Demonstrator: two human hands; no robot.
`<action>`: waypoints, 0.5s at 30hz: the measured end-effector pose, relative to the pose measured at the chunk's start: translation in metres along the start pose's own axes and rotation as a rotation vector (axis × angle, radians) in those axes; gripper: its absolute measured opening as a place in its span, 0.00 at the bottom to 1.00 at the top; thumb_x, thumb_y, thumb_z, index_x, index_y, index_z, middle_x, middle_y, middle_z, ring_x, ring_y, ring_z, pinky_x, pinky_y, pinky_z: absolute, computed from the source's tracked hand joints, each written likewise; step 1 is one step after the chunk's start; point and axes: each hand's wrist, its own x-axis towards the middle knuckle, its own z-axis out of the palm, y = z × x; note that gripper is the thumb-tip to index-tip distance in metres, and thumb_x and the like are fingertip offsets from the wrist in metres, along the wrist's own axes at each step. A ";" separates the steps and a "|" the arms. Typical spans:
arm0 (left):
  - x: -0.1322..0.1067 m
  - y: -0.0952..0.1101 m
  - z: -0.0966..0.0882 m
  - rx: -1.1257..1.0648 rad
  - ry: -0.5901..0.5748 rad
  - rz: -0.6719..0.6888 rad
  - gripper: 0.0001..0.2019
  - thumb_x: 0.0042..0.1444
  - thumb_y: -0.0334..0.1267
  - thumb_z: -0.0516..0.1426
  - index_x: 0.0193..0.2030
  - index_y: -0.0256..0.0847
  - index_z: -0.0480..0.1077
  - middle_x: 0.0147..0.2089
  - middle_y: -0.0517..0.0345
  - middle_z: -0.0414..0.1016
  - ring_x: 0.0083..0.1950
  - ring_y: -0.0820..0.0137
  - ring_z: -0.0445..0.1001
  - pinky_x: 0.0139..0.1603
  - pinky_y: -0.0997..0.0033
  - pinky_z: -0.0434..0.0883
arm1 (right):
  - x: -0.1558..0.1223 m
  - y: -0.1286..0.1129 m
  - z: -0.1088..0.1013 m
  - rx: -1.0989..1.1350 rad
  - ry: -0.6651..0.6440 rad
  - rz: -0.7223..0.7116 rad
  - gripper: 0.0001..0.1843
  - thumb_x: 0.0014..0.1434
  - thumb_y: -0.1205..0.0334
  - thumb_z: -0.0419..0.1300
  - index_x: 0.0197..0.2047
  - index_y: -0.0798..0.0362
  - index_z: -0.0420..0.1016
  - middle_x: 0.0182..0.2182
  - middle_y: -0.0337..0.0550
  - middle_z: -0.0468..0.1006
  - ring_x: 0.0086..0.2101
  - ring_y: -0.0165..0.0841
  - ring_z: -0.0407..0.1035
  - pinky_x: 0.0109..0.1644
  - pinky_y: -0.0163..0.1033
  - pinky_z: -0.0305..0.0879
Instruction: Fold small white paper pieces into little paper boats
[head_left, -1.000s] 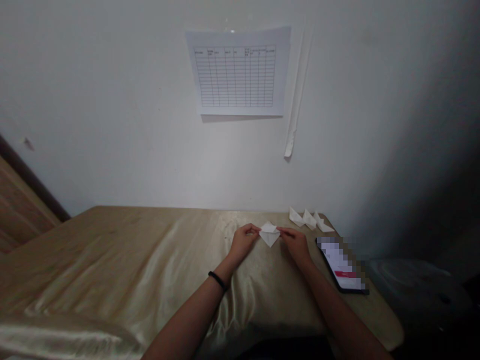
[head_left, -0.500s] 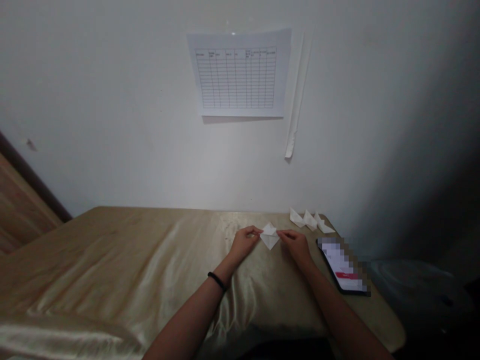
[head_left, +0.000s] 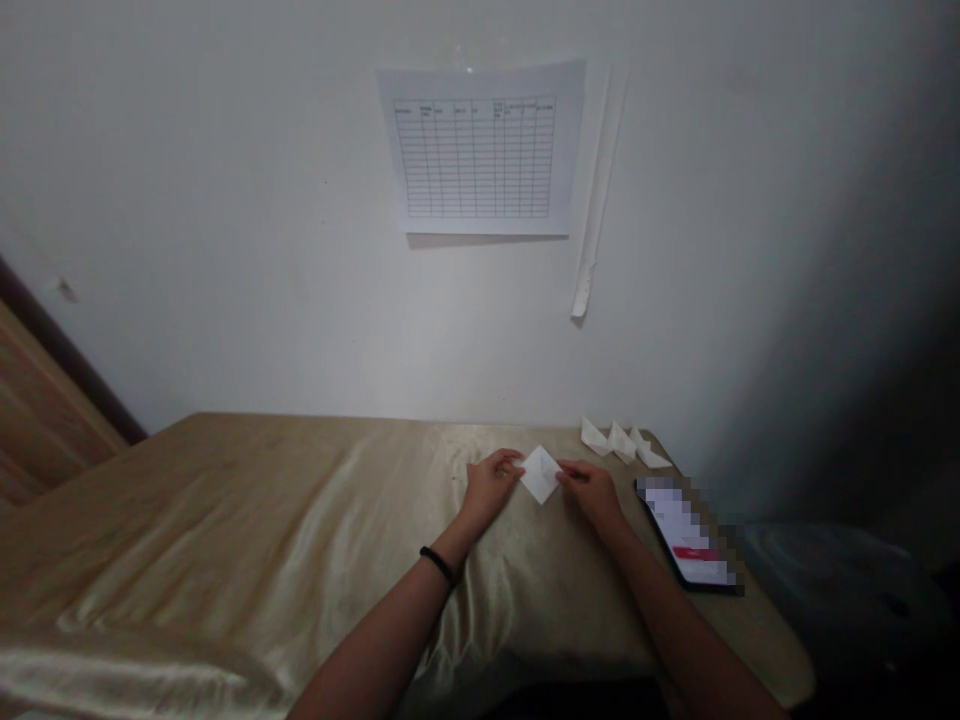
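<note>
A small white folded paper, now a flat diamond shape, lies on the table covered with a shiny beige cloth. My left hand pinches its left corner with fingers closed. My right hand pinches its right corner the same way. A black band sits on my left wrist.
Three folded white paper pieces stand in a row at the table's back right. A phone with a lit screen lies to the right of my right hand. A printed grid sheet hangs on the white wall.
The paper's raised top flap has been pressed down, so it now lies as a flat diamond. Both hands stayed at its corners.
</note>
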 end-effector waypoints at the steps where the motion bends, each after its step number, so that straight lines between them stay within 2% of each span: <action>1: 0.000 0.001 -0.001 0.024 -0.002 -0.016 0.11 0.55 0.37 0.61 0.44 0.41 0.81 0.39 0.52 0.85 0.45 0.62 0.80 0.54 0.61 0.71 | 0.000 -0.001 0.000 0.000 -0.007 0.008 0.16 0.46 0.53 0.66 0.38 0.50 0.85 0.39 0.48 0.85 0.40 0.45 0.79 0.50 0.51 0.73; 5: -0.001 0.006 -0.003 0.082 -0.006 -0.047 0.08 0.56 0.39 0.61 0.37 0.40 0.82 0.40 0.51 0.85 0.44 0.61 0.80 0.55 0.60 0.70 | 0.000 -0.002 0.001 0.007 -0.028 0.044 0.16 0.47 0.50 0.66 0.35 0.51 0.85 0.37 0.49 0.86 0.39 0.46 0.79 0.50 0.51 0.73; 15: -0.002 0.009 -0.004 0.089 0.015 -0.041 0.08 0.54 0.41 0.62 0.34 0.42 0.83 0.37 0.51 0.85 0.44 0.58 0.79 0.61 0.53 0.66 | -0.003 -0.004 -0.001 -0.152 0.004 0.007 0.11 0.51 0.54 0.62 0.32 0.50 0.82 0.33 0.47 0.85 0.37 0.43 0.77 0.46 0.47 0.71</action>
